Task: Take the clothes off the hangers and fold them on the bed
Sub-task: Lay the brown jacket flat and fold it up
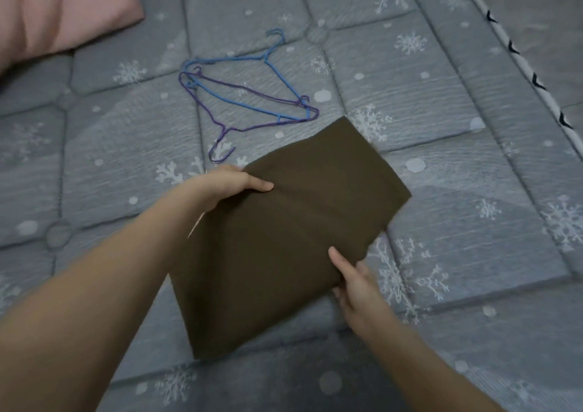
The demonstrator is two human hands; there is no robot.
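Head view looks down on a bed covered in a grey quilted spread with white snowflakes and dots, filling nearly the whole picture. A pink pillow lies at the far left corner, partly cut off by the edge.

Next in size is the folded garment — a dark olive-brown cloth folded into a long flat rectangle, set at a slant near the middle of the bed, its far end pointing up and right and its near end toward the person. A crease runs across it about a third of the way down. Whether it lies fully on the spread or is lifted a little, I cannot tell.

Both bare forearms reach in from the bottom. The left hand grips the garment's left edge near the far end: the thumb lies on top of the cloth, and the other fingers curl under it, hidden. The right hand pinches the right edge lower down — thumb pressed on top, fingers tucked beneath the fold.

Beyond the garment, well clear of both hands, two bare wire hangers lie overlapping on the spread: a blue hanger with its hook pointing away, and a purple hanger with its hook toward the person, just beside the garment's far corner.
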